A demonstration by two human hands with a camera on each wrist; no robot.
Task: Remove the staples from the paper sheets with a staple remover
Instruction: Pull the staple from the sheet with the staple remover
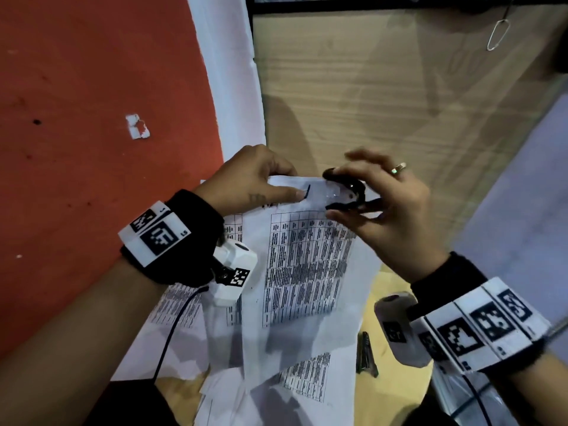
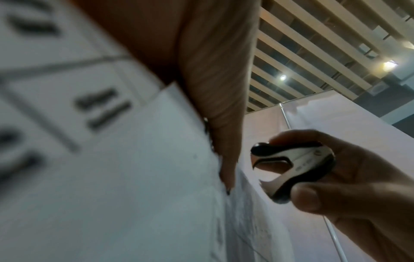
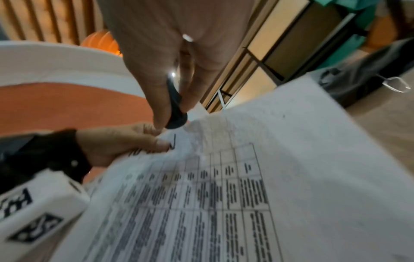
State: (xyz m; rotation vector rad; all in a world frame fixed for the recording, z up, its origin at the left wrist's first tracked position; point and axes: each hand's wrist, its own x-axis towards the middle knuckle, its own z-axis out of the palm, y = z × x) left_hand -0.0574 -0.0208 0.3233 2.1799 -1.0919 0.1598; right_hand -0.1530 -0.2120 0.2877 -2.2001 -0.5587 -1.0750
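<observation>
A wooden table (image 1: 368,87) fills the upper right of the head view, with an orange surface (image 1: 92,87) to its left and loose printed pages (image 1: 172,333) strewn below the wrists. Over these, the paper sheets (image 1: 307,256) are raised off the table, their long axis running from the person up toward the far edge and the printed table facing up. The left hand (image 1: 246,179) pinches the top edge of the sheets, thumb on the printed face beside a short dark mark (image 1: 307,191) that may be a staple, though it is too small to tell. The right hand (image 1: 390,207) grips the staple remover (image 1: 347,193) between thumb and forefinger, right at the top corner of the sheets; its claws point left toward that corner and its long axis lies roughly along the top edge. In the left wrist view the jaws stand parted. I judge the task to be mid-way: whether a staple has come out I cannot tell, and a dark stapler-like tool (image 1: 365,355) lies on the table below.
</observation>
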